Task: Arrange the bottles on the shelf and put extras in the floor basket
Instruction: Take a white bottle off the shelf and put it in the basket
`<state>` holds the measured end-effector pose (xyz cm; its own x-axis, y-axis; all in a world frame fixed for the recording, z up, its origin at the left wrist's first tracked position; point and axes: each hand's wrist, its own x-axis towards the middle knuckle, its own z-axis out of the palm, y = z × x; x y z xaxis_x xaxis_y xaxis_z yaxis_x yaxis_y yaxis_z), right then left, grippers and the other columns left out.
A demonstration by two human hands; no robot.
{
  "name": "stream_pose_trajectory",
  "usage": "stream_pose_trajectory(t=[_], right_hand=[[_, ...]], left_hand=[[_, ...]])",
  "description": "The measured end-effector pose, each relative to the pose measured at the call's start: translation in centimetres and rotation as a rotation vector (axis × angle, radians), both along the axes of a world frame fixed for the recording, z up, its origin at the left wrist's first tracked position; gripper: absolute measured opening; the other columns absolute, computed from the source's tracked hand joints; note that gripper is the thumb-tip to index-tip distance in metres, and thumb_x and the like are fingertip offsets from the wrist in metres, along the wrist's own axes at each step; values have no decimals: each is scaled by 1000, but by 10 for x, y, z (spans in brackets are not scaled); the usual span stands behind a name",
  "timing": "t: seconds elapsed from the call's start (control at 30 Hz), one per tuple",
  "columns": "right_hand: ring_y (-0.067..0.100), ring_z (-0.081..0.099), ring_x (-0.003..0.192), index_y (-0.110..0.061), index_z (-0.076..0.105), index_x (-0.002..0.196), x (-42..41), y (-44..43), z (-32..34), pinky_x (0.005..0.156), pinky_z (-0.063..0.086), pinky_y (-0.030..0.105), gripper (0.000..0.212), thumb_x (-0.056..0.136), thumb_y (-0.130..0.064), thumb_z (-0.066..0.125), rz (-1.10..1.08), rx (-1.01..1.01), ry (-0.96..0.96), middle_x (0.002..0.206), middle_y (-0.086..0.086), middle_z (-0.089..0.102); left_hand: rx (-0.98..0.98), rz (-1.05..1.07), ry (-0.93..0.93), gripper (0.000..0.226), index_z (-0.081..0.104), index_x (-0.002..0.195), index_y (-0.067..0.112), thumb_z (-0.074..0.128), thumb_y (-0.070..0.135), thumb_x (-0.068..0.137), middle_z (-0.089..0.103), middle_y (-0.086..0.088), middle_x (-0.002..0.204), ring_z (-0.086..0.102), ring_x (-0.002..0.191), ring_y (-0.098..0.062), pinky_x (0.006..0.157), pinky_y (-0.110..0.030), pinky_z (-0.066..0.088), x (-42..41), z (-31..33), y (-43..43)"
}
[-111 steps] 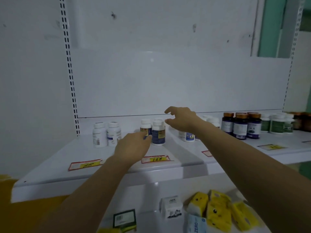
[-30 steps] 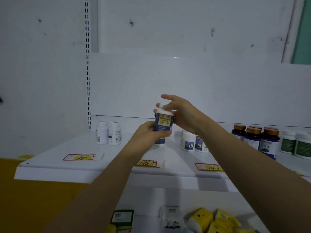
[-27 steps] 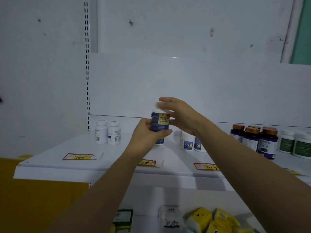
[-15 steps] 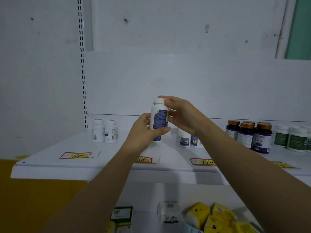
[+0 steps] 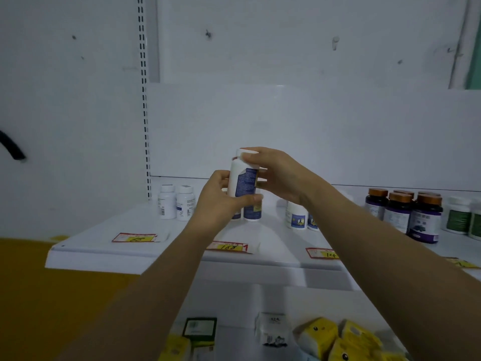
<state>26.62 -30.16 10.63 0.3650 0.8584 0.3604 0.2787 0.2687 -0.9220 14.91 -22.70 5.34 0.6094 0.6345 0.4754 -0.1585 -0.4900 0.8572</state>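
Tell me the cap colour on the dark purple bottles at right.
Orange-brown caps, clearest in the head view.

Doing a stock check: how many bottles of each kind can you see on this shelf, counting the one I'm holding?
Plain white bottles: 2
Tall blue-label bottles: 3, one held by the left hand and right hand, two partly hidden behind them
Small blue-label bottles: 2
Brown-capped dark bottles: 5
Green-label bottles: 2, at the frame edge
Total: 14 in view
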Motion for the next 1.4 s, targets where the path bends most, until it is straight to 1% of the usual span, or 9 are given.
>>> stream_pose_trajectory(t=[0.1,0.23,0.37,0.47,0.6,0.8,1.03,1.23,1.4], right_hand=[[18,64,103,-12,59,122,-20,22,7,87,53,30,34,90,-24,62,2,-11,-100,115,3,67],[16,65,101,-14,61,118,-60,61,10,84,52,28,32,88,-24,65,68,-19,-198,111,2,68],[16,64,98,-14,62,114,-118,111,6,85,53,28,30,86,-24,68,177,-7,-253,108,2,67],[14,64,94,-12,61,115,-172,151,-3,82,54,26,33,85,-23,70,274,-10,-285,108,3,66],[16,64,95,-12,59,111,-253,204,-23,84,54,30,32,83,-23,72,411,-30,-356,107,3,66],[16,57,96,-13,59,109,-366,270,-65,73,46,26,36,81,-32,72,444,-28,-629,107,1,60],[16,53,93,-14,55,110,-434,358,-108,58,38,19,36,83,-33,70,442,-85,-621,111,4,58],[21,57,98,-14,55,106,-447,463,-145,78,49,33,34,82,-32,72,400,-112,-657,109,7,61],[18,53,93,-16,52,103,-442,569,-178,73,43,29,28,86,-29,69,395,-190,-600,103,4,57]], left_hand=[[36,69,51,67,40,132,20,76,27,76,50,4,127,50,106,-12,82,-22,44,-22,2,15],[112,197,176,73,41,131,20,81,28,71,50,7,115,50,100,-11,80,-23,41,-67,1,43],[178,425,323,67,43,128,19,78,36,74,54,1,123,51,101,-14,82,-26,42,-133,-13,80],[209,660,509,73,38,137,20,69,49,78,49,-3,136,51,116,-21,94,-39,46,-195,-29,105],[271,904,829,73,37,139,21,55,62,82,43,-4,142,43,127,-25,103,-47,36,-286,-50,133],[211,1056,1235,77,38,138,21,41,73,82,36,-8,145,32,134,-32,110,-55,21,-400,-88,169],[177,1044,1334,77,35,141,21,35,73,84,34,-9,148,29,135,-33,111,-56,18,-462,-127,242],[166,988,1324,74,38,138,20,37,71,84,37,-9,145,30,134,-33,111,-55,20,-469,-162,350],[173,947,1301,69,41,134,20,37,69,85,43,-9,140,35,131,-32,110,-54,23,-465,-200,456]])
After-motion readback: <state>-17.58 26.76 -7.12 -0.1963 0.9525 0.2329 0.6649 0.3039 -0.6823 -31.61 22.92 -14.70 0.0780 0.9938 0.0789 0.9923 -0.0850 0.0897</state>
